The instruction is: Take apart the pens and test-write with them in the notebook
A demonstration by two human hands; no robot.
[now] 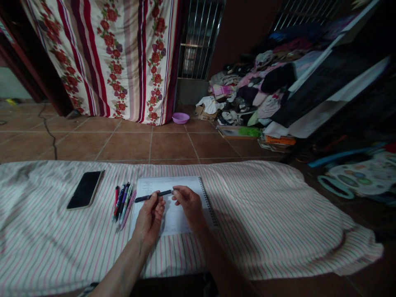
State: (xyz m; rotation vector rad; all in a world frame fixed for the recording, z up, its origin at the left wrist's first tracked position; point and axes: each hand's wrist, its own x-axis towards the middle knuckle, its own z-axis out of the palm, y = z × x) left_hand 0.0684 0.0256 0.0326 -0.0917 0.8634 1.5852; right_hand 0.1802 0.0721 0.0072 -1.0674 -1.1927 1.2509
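A black pen (pixel 164 193) lies slantwise above the page, its right end a little higher. My left hand (pixel 151 216) is closed around its middle, thumb and fingertips pinching the barrel. At the right end of the pen, my right hand (pixel 188 204) has thumb and forefinger pinched together; the very tip is hidden by the fingers. Under both hands is a spiral notebook (pixel 173 222), open at a pale page with faint marks, coil on the right. Several pens (pixel 123 204) in red, dark, pale and pink lie in a bunch left of the notebook.
A phone (pixel 86 189) with a dark screen lies farther left on the striped cloth (pixel 262 218). Beyond are a tiled floor (pixel 130 142), a purple basin (pixel 180 118), a flowered curtain (pixel 114 62) and a heap of clothes (pixel 247 90). A walker-like toy (pixel 361 175) stands at the right.
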